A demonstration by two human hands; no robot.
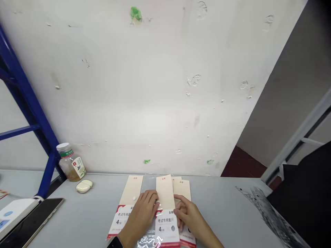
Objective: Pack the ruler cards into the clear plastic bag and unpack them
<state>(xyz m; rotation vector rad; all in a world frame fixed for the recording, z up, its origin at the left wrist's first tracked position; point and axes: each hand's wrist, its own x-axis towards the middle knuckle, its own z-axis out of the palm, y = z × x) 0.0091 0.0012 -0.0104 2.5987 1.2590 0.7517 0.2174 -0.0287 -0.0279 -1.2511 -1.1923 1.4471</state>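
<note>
Left hand (143,212) and right hand (187,215) pinch the middle card packet (165,206), fingers closed on its edges. Grey table (98,210); scuffed white wall (144,96) behind.

On the counter (219,206) I count four packaged card sleeves (165,206), perhaps, since they overlap under my two hands. Near the far left corner: one jar (69,162), one small white case (84,186); one dark tablet (33,222).

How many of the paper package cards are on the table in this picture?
3 clearly: one package card lies left, one sits between the left hand and right hand, one at right. An edge behind suggests a possible fourth.
</note>
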